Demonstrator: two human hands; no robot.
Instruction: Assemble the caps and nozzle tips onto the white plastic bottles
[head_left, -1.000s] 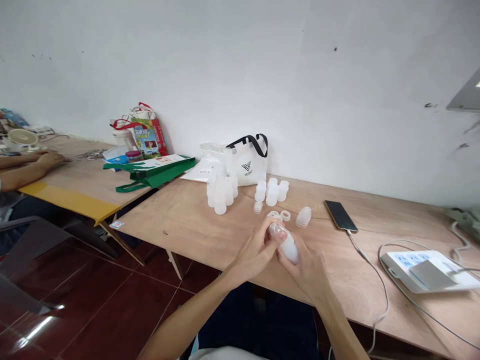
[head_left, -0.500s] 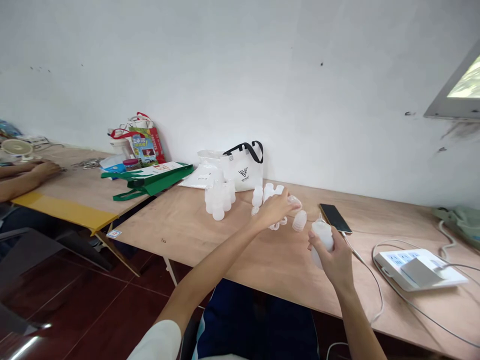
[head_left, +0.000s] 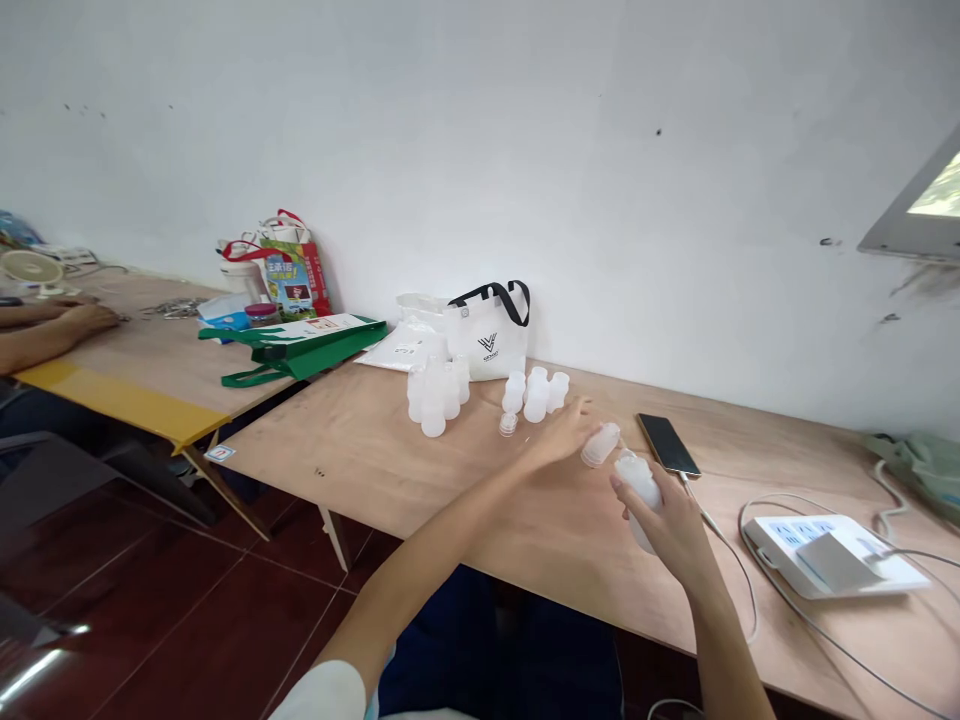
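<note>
One white bottle [head_left: 640,482] clamped in right hand [head_left: 664,515], tilted above bench [head_left: 390,465]; side grip probably leaves top end free. Left hand [head_left: 566,430] stretched out farther left; fingertips partly hidden, cannot tell if holding anything. Clear cap stack [head_left: 601,445] lying between hands, likely for short reach. Beyond: right bottle group [head_left: 535,393], left bottle group [head_left: 433,398], upright, apart, perhaps to keep lots separate. Phone [head_left: 667,445] far right, seemingly aside from work.
</note>
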